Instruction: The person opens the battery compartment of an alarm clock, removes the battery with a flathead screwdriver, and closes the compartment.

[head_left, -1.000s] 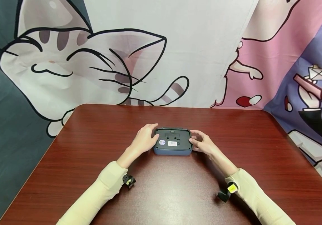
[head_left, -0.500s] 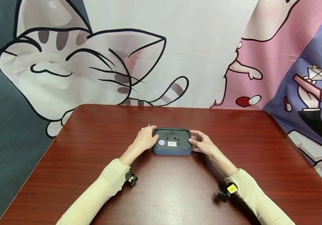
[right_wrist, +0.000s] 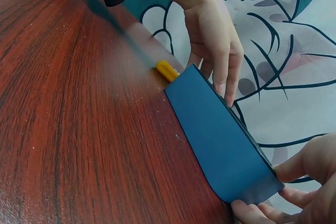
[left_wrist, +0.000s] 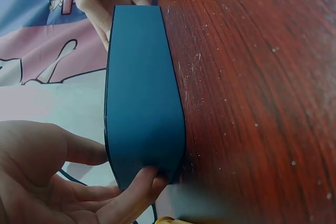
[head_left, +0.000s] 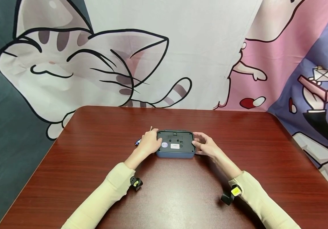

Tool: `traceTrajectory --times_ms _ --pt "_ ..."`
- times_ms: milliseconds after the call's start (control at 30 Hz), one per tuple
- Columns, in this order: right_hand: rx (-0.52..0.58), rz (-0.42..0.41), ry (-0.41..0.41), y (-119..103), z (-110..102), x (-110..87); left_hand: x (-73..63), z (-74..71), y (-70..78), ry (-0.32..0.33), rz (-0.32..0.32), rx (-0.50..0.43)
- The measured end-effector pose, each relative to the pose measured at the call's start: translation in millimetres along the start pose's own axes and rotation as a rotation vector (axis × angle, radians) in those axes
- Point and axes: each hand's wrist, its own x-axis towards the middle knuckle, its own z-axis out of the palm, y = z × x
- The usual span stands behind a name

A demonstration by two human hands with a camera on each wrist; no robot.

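Device (head_left: 176, 144) face-down on table (head_left: 95, 178), gripped at both ends: left hand (head_left: 150, 143), right hand (head_left: 206, 146). Battery (head_left: 137, 142) lies left; back cover not yet opened.

Head overview; wrist close-ups, shared device (head_left: 176, 144)

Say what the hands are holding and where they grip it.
Both hold the blue device: left hand on its left end, right hand on its right end.
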Motion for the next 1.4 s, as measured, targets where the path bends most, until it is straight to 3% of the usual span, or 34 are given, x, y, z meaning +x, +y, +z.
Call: traceTrajectory --times_ms 200,1133,1400 --pt "0.000 0.008 -0.010 -0.1 0.9 0.1 -1.2 -0.8 -2.1 -0.029 -0.034 -0.009" --pt "-0.013 0.045 -0.014 -1.1 -0.6 -1.0 -0.7 -2.1 -8.4 -0.047 -0.039 -0.088" --pt "-0.023 0.063 -0.026 -3.1 -1.2 -0.6 1.1 -3.0 -6.6 -0.066 -0.077 -0.080"
